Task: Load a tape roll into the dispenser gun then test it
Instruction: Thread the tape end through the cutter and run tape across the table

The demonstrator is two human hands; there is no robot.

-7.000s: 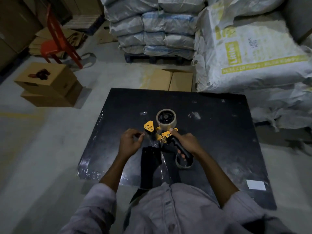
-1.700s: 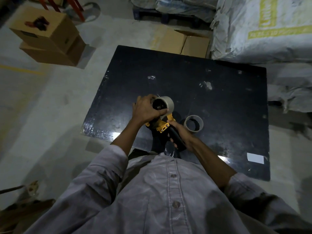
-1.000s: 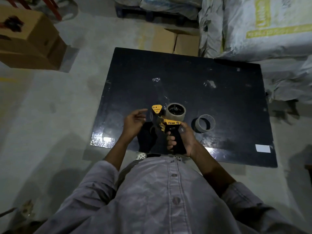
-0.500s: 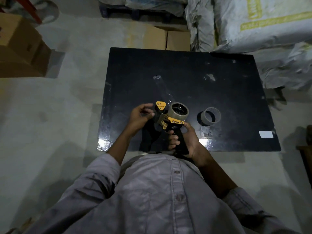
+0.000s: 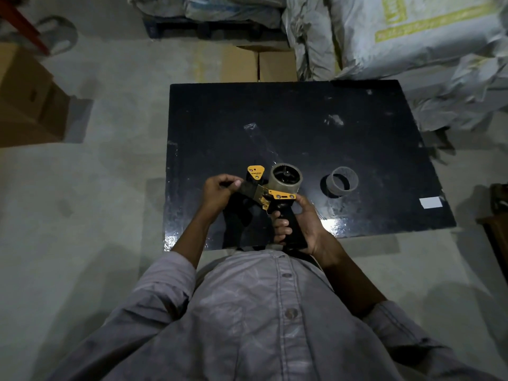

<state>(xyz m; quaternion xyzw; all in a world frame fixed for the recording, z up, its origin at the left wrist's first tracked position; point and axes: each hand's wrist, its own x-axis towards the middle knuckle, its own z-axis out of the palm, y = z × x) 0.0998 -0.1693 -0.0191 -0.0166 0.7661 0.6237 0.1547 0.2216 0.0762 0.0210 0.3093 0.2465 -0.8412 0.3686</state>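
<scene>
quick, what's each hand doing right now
Left hand: closed, pinching the tape end at the gun's front.
Right hand: closed around the gun handle.

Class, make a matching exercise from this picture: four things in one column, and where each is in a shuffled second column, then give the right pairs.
Things
1. tape roll
2. empty cardboard core
3. dispenser handle
4. white label

Places
A. gripped in the right hand
B. lying near the table's right edge
C. mounted on the dispenser gun
D. standing alone on the table, right of the gun

Pairs: 1-C, 2-D, 3-A, 4-B
</scene>
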